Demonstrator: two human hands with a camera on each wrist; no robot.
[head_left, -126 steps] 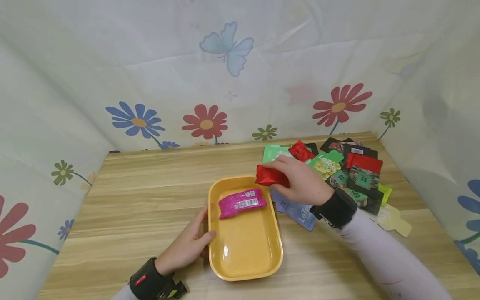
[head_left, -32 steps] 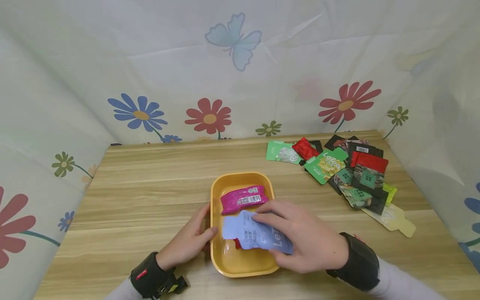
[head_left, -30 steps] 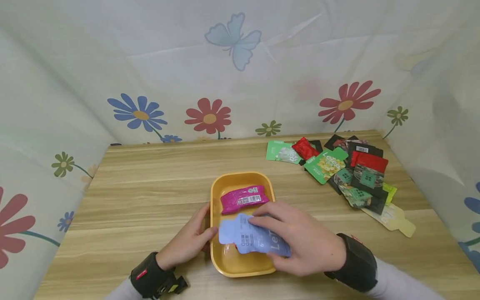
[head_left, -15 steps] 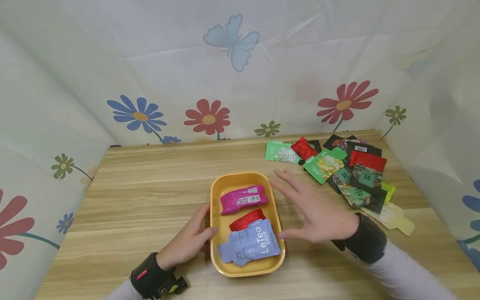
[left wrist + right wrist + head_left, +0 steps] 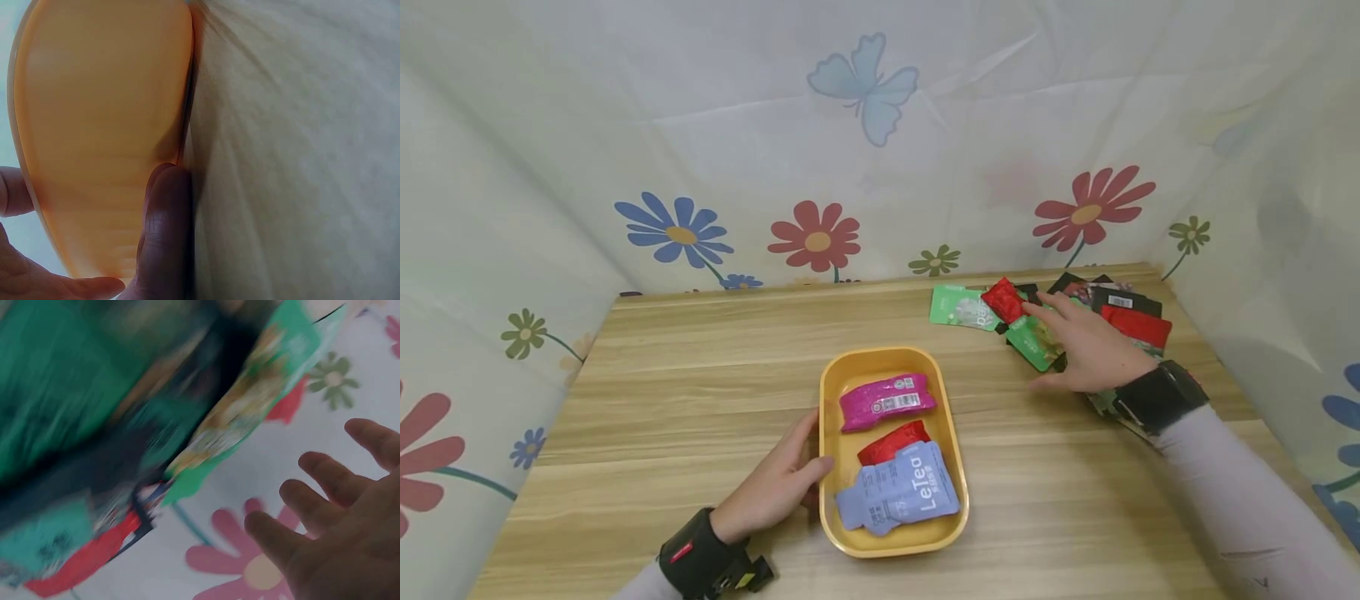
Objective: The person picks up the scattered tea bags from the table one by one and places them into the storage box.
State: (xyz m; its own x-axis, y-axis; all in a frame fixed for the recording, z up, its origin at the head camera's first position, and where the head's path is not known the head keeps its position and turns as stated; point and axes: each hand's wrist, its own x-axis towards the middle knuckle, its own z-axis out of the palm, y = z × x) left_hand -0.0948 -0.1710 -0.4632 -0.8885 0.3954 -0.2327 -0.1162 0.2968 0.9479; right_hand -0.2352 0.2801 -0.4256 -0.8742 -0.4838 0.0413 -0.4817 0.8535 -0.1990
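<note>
My left hand [image 5: 778,483] grips the left side of a yellow plastic tray [image 5: 892,552], thumb at the rim. In the left wrist view its fingers lie against the tray's outer wall [image 5: 94,94]. Inside the tray are a magenta packet [image 5: 887,402], a red foil packet [image 5: 891,443] and a pale blue "LeTea" sachet [image 5: 902,490] partly over the red one. My right hand [image 5: 1086,346] hovers over the sachet pile with fingers spread and nothing held. Its fingertips are close to another red foil packet [image 5: 1004,300] and a green sachet [image 5: 1033,342].
The pile at the back right also has a green sachet [image 5: 958,307], black sachets [image 5: 1123,300] and a red-topped sachet [image 5: 1138,325]; my right hand and wrist strap hide part of it. A flower-print curtain [image 5: 715,125] rises behind the wooden table [image 5: 700,375].
My right hand laid the red packet, then the blue sachet, in the tray. It let go of the sachet and moved right and back to the pile. My left hand has stayed at the tray.
</note>
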